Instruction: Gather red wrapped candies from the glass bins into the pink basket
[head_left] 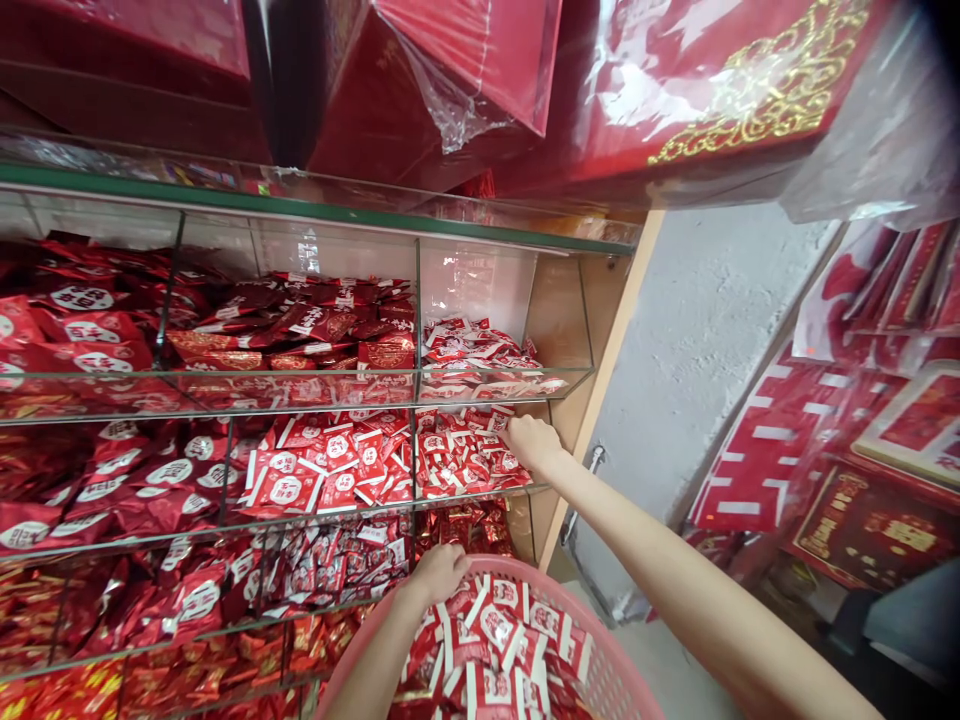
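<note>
My right hand [531, 441] reaches into the right bin of the middle glass shelf [480, 490], its fingers curled down among small red-and-white candy packets [459, 452]; what they hold is hidden. My left hand [439, 572] grips the far rim of a pink plastic basket [607, 670] at the bottom centre. The basket holds several of the same red-and-white packets [495, 640].
A tiered glass display [300, 380] with dividers holds many red candy packets in rows. Red wrapped boxes [697, 90] sit on top. A grey wall [690, 340] stands to the right, with red packaged goods [862, 450] stacked beyond it.
</note>
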